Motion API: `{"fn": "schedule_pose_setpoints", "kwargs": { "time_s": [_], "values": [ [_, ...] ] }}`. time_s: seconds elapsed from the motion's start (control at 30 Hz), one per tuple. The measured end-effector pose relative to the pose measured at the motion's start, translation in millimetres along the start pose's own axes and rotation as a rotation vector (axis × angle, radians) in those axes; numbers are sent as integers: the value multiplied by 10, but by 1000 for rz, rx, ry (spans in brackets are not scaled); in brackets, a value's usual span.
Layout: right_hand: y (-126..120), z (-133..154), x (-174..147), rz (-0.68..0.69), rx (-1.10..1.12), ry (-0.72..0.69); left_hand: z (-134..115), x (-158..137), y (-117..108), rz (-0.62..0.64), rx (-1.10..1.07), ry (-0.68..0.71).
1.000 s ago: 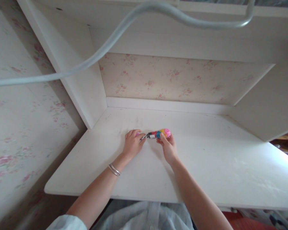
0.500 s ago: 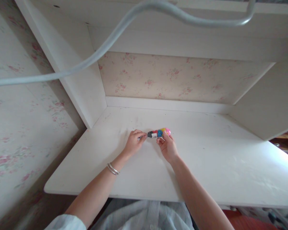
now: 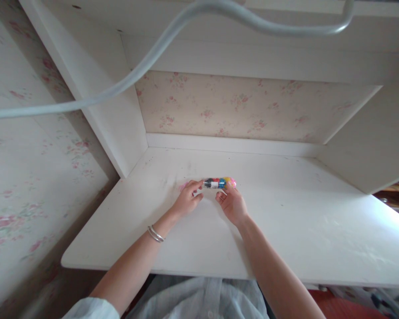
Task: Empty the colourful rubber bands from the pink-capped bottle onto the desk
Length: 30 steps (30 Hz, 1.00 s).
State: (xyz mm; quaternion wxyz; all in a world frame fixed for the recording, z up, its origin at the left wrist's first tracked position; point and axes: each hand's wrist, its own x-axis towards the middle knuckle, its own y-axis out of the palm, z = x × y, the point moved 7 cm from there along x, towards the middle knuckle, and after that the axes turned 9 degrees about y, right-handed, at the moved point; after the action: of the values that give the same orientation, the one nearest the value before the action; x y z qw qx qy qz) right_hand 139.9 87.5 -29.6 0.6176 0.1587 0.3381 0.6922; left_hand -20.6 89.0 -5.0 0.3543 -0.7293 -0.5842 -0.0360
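A slim clear tube-shaped packet (image 3: 215, 183) lies crosswise just above the desk. Black, red, blue, yellow and pink contents show through it, and a white label sits near its middle; what the contents are is too small to tell. My right hand (image 3: 232, 203) pinches the pink and yellow end between thumb and fingers. My left hand (image 3: 188, 199) is open at the other end, thumb spread from the fingers, with fingertips touching or very close to the packet. Something faint and pink (image 3: 182, 186) shows behind my left fingers, mostly hidden.
Under both hands is a white desk top (image 3: 275, 239) with scuff marks. White side panels (image 3: 129, 119) and an overhead shelf (image 3: 252, 57) frame flowered wallpaper (image 3: 219, 106) behind it. A thick pale cable (image 3: 159, 48) hangs across the upper view.
My left fingers have loosened from a pinch and spread at the packet's left end, where a pink bit now shows. The packet has levelled slightly; my right hand stays almost in place.
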Motion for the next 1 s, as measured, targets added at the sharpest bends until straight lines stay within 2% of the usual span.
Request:
{"fn": "schedule_pose_setpoints", "kwargs": {
  "time_s": [0.57, 0.8, 1.0],
  "values": [
    [-51, 26, 36, 12, 27, -14, -40, 15, -80, -109, -13, 48],
    [-15, 5, 11, 6, -47, -4, -78, 14, -28, -18, -27, 68],
    [18, -50, -13, 36, -134, 20, 36, 14, -59, -65, -75, 30]
  ]
}}
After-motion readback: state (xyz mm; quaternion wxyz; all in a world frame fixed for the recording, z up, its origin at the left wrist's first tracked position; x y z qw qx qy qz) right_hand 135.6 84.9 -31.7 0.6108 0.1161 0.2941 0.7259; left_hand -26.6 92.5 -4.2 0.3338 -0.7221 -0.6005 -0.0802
